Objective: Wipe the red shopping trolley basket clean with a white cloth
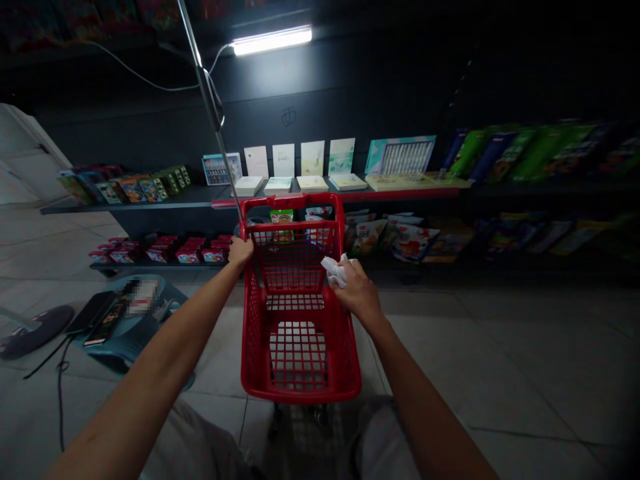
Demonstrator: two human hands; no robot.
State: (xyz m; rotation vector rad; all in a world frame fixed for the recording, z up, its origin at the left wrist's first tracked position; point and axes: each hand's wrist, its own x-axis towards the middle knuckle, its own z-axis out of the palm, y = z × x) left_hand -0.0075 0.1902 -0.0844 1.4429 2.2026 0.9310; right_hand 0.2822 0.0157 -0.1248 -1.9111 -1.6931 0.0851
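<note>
A small red plastic shopping cart with grid walls stands in front of me, its basket holding nothing. My left hand is closed round the upper left edge of the cart, fingers on its outer side. In my right hand is a crumpled white tissue, pinched against the cart's right rim. Part of the tissue sticks out past the fingers toward the basket. My right fingertips are partly hidden behind the hand and tissue.
Behind the cart runs a dark shelf with boxes, books and bagged snacks. A metal pole rises near the cart's left corner. At left, a blue-grey stool carries a phone and other items, beside a round stand base and a cable.
</note>
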